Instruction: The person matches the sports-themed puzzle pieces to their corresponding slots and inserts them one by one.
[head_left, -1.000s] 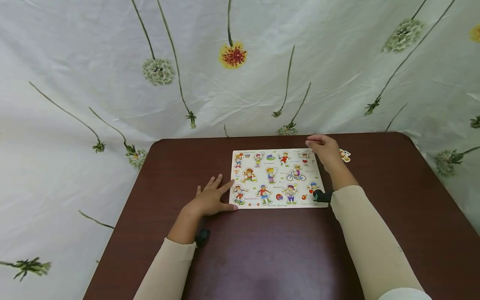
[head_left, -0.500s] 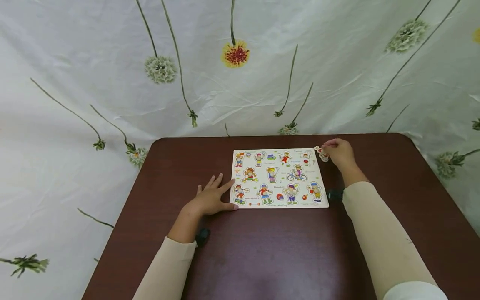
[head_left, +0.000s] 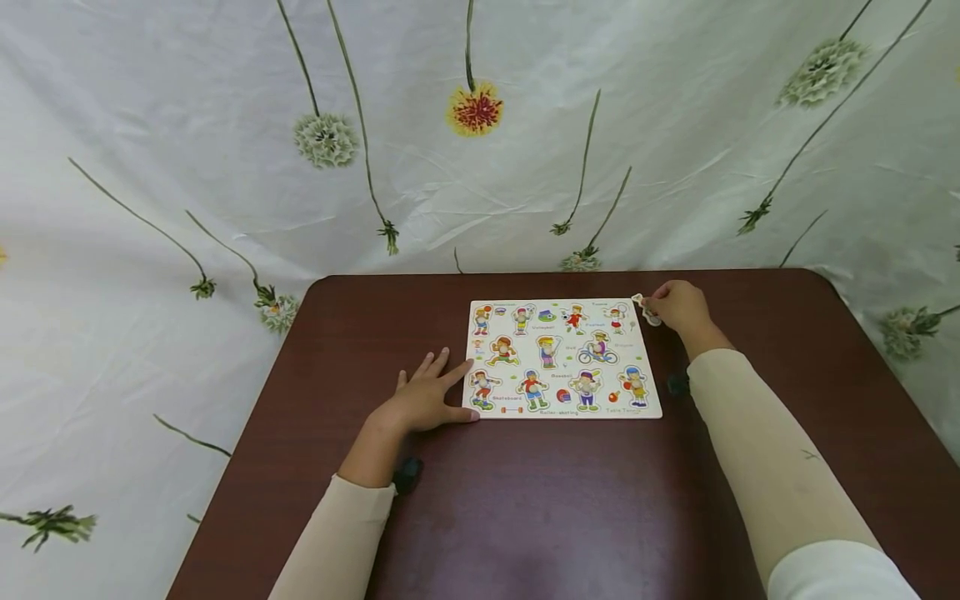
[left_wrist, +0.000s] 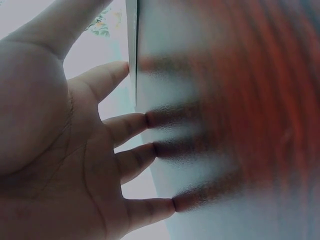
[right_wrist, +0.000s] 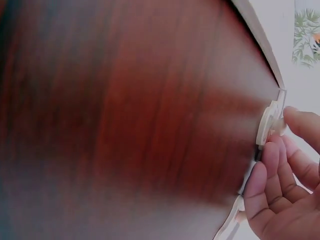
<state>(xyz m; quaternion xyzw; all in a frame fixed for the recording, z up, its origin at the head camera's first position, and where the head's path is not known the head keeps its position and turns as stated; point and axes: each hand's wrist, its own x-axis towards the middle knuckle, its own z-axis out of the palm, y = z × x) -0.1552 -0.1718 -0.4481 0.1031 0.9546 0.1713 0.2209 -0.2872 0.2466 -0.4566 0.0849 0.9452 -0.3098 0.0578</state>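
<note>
A white puzzle board point(head_left: 517, 377) with printed sports figures and words lies flat on the table. My left hand point(head_left: 422, 400) is spread at its left side, thumb and index finger touching the edge. In the left wrist view the palm point(left_wrist: 55, 145) and straight fingers show, the fingertips on the table. Beyond the board's far right corner my right hand point(head_left: 681, 308) pinches a small figure-shaped puzzle piece point(head_left: 648, 312). The right wrist view shows this puzzle piece point(right_wrist: 265, 125) tilted near the fingertips. Which figure it bears is unclear.
A second pale, flat piece point(right_wrist: 231, 220) lies below the fingers in the right wrist view. The dark reddish-brown table point(head_left: 517, 508) ends at its far edge, behind which hangs a white cloth point(head_left: 405, 100) with dandelion prints.
My right hand has moved right, off the board's far right corner, to a puzzle piece beside it, which it now pinches. My left hand stays at the board's left edge.
</note>
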